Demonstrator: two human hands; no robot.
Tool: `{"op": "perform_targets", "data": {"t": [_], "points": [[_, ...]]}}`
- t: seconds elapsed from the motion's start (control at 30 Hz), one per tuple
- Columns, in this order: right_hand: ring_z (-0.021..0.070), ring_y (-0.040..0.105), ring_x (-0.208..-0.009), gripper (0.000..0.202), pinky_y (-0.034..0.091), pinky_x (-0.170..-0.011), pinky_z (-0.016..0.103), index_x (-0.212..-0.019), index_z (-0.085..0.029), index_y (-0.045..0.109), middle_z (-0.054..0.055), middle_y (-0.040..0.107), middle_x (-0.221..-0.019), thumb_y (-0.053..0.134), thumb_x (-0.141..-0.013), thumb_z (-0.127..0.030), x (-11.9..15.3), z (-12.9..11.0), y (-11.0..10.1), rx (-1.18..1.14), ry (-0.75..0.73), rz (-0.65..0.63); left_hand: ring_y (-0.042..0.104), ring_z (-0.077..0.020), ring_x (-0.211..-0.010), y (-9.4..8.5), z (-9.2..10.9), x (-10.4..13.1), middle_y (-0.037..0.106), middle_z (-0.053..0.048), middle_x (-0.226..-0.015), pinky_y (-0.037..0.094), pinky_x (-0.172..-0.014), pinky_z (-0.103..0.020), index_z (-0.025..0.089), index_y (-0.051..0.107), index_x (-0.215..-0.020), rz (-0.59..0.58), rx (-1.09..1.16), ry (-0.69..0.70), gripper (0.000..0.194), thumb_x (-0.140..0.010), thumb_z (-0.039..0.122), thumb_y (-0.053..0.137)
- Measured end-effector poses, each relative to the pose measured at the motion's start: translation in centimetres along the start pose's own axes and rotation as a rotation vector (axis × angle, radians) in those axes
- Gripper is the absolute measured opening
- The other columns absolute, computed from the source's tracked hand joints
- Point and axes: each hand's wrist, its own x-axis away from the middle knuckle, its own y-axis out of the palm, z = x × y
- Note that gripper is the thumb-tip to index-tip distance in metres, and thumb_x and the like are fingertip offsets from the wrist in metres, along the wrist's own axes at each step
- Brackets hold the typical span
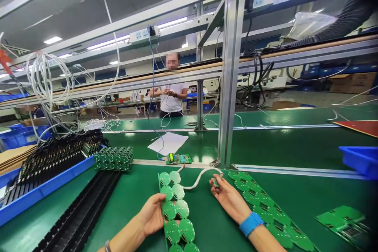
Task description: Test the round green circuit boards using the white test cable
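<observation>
My left hand [154, 213] grips the left edge of a green panel of round circuit boards [180, 208], thumb on top and fingers beneath. To its right, my right hand [226, 195], with a blue band at the wrist, pinches a small green piece [217, 181] at the end of a white cable [197, 179]. The cable curves over to the panel's upper part. Behind the panel lies a small green device [178, 159] with a lit yellow-green display. A second panel of round boards [262, 204] rests beside my right forearm.
Black strips [85, 208] and a stack of green boards [114, 158] are at left, near a blue tray [44, 191] of black parts. A metal post [230, 78] rises behind. Right are a blue bin [358, 161] and green board [342, 220]. Across stands a person [171, 98].
</observation>
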Motion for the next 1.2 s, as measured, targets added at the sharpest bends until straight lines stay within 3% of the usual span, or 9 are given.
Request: {"op": "perform_targets", "data": {"t": [0.13, 0.27, 0.43, 0.6, 0.67, 0.73, 0.87, 1.07, 1.2], "points": [[0.0115, 0.064, -0.065, 0.031, 0.051, -0.048, 0.019, -0.085, -0.025, 0.068, -0.003, 0.068, -0.075, 0.087, -0.061, -0.03, -0.2, -0.6, -0.4, 0.0, -0.088, 0.028, 0.061, -0.0326, -0.105, -0.5, -1.0, -0.3, 0.064, -0.019, -0.11, 0.047, -0.091, -0.049, 0.01, 0.059, -0.102, 0.05, -0.11, -0.04, 0.044, -0.077, 0.045, 0.051], [0.0103, 0.058, -0.057, 0.029, 0.042, -0.039, 0.019, -0.087, -0.027, 0.067, -0.002, 0.066, -0.078, 0.083, -0.066, -0.035, -0.2, -0.9, -0.6, 0.034, -0.146, 0.027, 0.061, -0.0266, -0.107, 0.4, -1.2, -0.7, 0.062, -0.017, -0.115, 0.046, -0.094, -0.043, 0.011, 0.053, -0.117, 0.125, -0.267, -0.023, 0.044, -0.082, 0.037, 0.045], [0.0092, 0.054, -0.055, 0.031, 0.042, -0.041, 0.019, -0.088, -0.026, 0.066, -0.003, 0.063, -0.075, 0.083, -0.066, -0.037, 0.1, -0.8, -0.4, 0.059, -0.157, 0.021, 0.065, -0.025, -0.095, 1.6, 0.0, -0.1, 0.066, -0.013, -0.097, 0.052, -0.083, -0.038, 0.01, 0.055, -0.119, 0.109, -0.601, -0.051, 0.042, -0.086, 0.034, 0.045], [0.0075, 0.052, -0.056, 0.037, 0.043, -0.044, 0.017, -0.087, -0.025, 0.066, -0.004, 0.061, -0.075, 0.087, -0.06, -0.039, 0.1, -0.8, -0.3, 0.035, -0.147, 0.041, 0.051, -0.0391, -0.114, 1.2, 2.7, 1.1, 0.057, -0.019, -0.115, 0.04, -0.096, -0.057, 0.01, 0.058, -0.121, 0.156, -1.103, 0.025, 0.05, -0.08, 0.039, 0.063], [0.0073, 0.052, -0.057, 0.039, 0.044, -0.045, 0.017, -0.088, -0.025, 0.067, -0.004, 0.061, -0.076, 0.087, -0.058, -0.04, 0.0, -0.9, -0.3, 0.031, -0.16, 0.053, 0.035, -0.0414, -0.129, 1.3, 3.6, 1.0, 0.044, -0.019, -0.136, 0.024, -0.108, -0.059, 0.016, 0.055, -0.128, 0.089, -1.243, 0.077, 0.061, -0.074, 0.038, 0.073], [0.0076, 0.053, -0.057, 0.04, 0.046, -0.048, 0.019, -0.089, -0.026, 0.067, -0.004, 0.061, -0.076, 0.087, -0.059, -0.041, 0.0, -1.0, -0.2, 0.039, -0.184, 0.067, 0.021, -0.0405, -0.138, 1.6, 4.0, 0.5, 0.031, -0.014, -0.149, 0.014, -0.113, -0.056, 0.025, 0.05, -0.135, -0.112, -1.392, 0.127, 0.074, -0.07, 0.041, 0.08], [0.008, 0.053, -0.058, 0.046, 0.049, -0.054, 0.021, -0.093, -0.026, 0.067, -0.005, 0.06, -0.073, 0.088, -0.055, -0.042, -0.3, -1.6, -0.2, 0.073, -0.245, 0.094, 0.018, -0.0399, -0.14, 2.1, 3.7, -0.2, 0.022, -0.016, -0.153, 0.016, -0.11, -0.062, 0.027, 0.036, -0.144, -0.468, -1.629, 0.181, 0.077, -0.08, 0.054, 0.07], [0.0071, 0.055, -0.062, 0.042, 0.053, -0.071, 0.026, -0.094, -0.029, 0.064, -0.008, 0.059, -0.072, 0.084, -0.061, -0.046, -0.7, -2.7, -0.1, 0.1, -0.427, 0.166, 0.03, -0.04, -0.135, 3.1, 2.3, 0.1, 0.031, -0.016, -0.149, 0.014, -0.109, -0.065, 0.03, 0.042, -0.14, -0.475, -1.633, 0.291, 0.077, -0.075, 0.058, 0.072], [0.0101, 0.057, -0.062, 0.047, 0.053, -0.066, 0.028, -0.101, -0.024, 0.065, -0.004, 0.061, -0.074, 0.082, -0.064, -0.047, 0.4, -1.6, 1.0, 0.317, -0.362, 0.071, 0.028, -0.0414, -0.135, 3.7, 1.1, -0.6, 0.032, -0.017, -0.148, 0.014, -0.109, -0.065, 0.028, 0.04, -0.142, -0.478, -1.618, 0.364, 0.078, -0.077, 0.061, 0.069]]}}
